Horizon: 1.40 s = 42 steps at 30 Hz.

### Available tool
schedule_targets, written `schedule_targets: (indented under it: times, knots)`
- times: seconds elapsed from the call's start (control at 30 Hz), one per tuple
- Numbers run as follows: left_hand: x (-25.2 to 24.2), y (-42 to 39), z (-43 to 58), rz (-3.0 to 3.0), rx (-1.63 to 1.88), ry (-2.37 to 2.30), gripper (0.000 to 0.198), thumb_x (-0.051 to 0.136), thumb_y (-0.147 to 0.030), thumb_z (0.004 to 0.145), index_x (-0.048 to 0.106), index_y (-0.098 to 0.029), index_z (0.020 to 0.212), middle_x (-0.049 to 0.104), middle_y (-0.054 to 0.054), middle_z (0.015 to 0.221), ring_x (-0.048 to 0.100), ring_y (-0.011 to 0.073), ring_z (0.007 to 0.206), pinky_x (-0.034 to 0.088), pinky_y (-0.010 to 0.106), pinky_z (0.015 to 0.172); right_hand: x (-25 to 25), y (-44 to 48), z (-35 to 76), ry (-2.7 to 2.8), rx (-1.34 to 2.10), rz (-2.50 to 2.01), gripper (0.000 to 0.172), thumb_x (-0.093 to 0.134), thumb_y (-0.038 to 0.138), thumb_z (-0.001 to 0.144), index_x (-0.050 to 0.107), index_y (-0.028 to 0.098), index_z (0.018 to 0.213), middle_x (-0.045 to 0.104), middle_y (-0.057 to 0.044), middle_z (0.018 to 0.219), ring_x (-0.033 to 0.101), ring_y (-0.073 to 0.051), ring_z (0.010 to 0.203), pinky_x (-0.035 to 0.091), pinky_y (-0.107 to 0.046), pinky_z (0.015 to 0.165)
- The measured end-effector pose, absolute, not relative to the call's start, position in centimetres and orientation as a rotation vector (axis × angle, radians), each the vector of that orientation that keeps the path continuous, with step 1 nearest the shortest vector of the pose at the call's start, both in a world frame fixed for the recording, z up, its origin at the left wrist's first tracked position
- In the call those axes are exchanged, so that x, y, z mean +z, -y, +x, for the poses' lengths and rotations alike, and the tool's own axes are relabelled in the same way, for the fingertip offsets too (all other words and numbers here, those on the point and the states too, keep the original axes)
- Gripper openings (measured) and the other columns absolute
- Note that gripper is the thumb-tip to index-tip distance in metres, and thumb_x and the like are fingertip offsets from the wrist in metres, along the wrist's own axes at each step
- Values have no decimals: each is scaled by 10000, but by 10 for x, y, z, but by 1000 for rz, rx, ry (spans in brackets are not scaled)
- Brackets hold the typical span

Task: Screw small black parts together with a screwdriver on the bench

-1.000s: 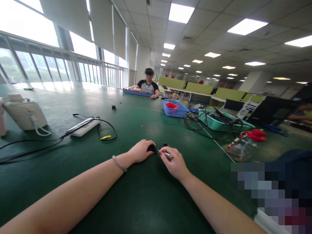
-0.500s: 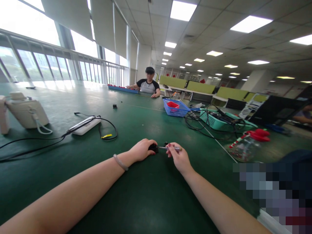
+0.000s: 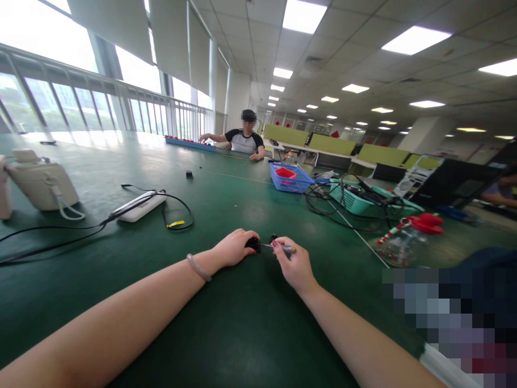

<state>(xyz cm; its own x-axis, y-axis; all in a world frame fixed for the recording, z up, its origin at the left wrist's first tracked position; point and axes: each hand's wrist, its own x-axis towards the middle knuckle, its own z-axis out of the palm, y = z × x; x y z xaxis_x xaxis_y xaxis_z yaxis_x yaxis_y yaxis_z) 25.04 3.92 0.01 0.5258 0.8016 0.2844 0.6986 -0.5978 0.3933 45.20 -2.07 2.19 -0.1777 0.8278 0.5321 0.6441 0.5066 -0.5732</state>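
On the green table (image 3: 226, 328), my left hand (image 3: 234, 248) is closed around a small black block-like part (image 3: 253, 244), steadying it on the surface. My right hand (image 3: 297, 264) pinches a screwdriver (image 3: 287, 248) with a pale handle and a thin metal shaft. Its shaft lies nearly level and points left, with the tip meeting the right side of the black part. A small dark piece (image 3: 273, 237) shows just behind my right fingertips; its kind is too small to tell. My fingers partly cover the black part.
Left of my hands lie a white power strip (image 3: 141, 207) with black cable and a beige bag (image 3: 42, 180). A blue basket (image 3: 291, 180), a green basket (image 3: 355, 199) with cables and a red-lidded jar (image 3: 404, 242) stand right. A person (image 3: 247, 137) sits opposite, beside a blue tray (image 3: 189, 143).
My right hand has turned slightly, tilting the screwdriver's handle end a little down. My left hand keeps its hold. The blue tray across the table has shifted left, with the other person's arm reaching to it.
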Motion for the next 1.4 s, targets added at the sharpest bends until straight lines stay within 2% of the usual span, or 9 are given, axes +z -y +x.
schedule_targets:
  times: [0.23,0.73,1.07,1.4]
  knots:
    - [3,-39,250,2551,639,-1266,375,647,-318,805,579,-236,1165,667,66,1054,597,245,1015,466,356,910,23,26,452,1997,161,-1174,251,472,357,930,627,221,786,665,-14,765,600,-191,779,426,-292,734]
    - [2,-37,250,2536,675,-1288,364,628,-348,812,584,-225,1152,661,69,1071,590,237,1033,455,357,934,27,31,447,2085,13,-1013,156,479,291,921,594,240,828,676,-16,804,587,-189,766,407,-370,865]
    - [4,-33,252,2551,697,-1233,352,628,-326,821,580,-222,1154,651,65,1128,576,236,1065,446,361,954,23,26,445,2101,82,-1085,166,479,303,937,602,243,844,692,-6,839,607,-179,772,393,-360,871]
    - [6,-32,253,2550,751,-1236,461,602,-308,838,503,-242,1283,630,65,1195,549,238,1128,425,376,1001,22,25,446,2070,123,-1132,178,480,336,938,623,255,870,693,-2,860,614,-192,802,421,-338,815]
